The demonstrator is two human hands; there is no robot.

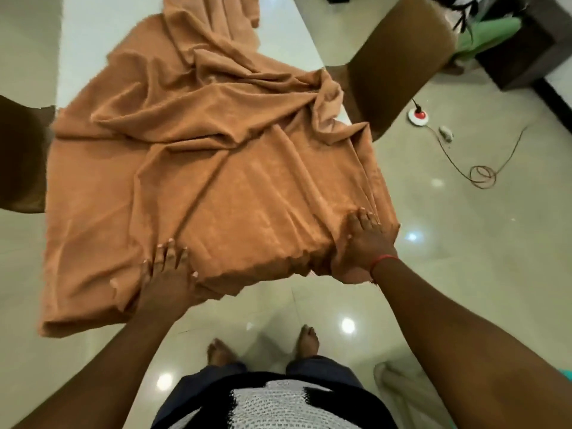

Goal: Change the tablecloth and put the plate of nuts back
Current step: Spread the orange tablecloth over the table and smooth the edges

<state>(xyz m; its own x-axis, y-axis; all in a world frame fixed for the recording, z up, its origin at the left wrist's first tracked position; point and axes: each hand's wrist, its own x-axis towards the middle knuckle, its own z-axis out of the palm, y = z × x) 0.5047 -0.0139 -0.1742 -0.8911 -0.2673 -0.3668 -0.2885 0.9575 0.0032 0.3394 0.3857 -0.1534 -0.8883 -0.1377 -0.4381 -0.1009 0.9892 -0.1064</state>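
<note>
An orange-brown tablecloth (198, 144) lies rumpled over the near end of a white table (93, 29), with deep folds running toward the far side. My left hand (168, 270) lies flat on the cloth near the front left edge, fingers straight and spread. My right hand (365, 243) presses flat on the cloth at the front right corner, fingers straight, a red thread on its wrist. The cloth hangs over the near edge and the left side. No plate of nuts is in view.
A brown chair (399, 60) stands at the table's right side and another brown chair (18, 153) at the left. On the glossy floor to the right lie a white round socket (419, 116) and a coiled cable (483, 174). My bare feet stand below the table edge.
</note>
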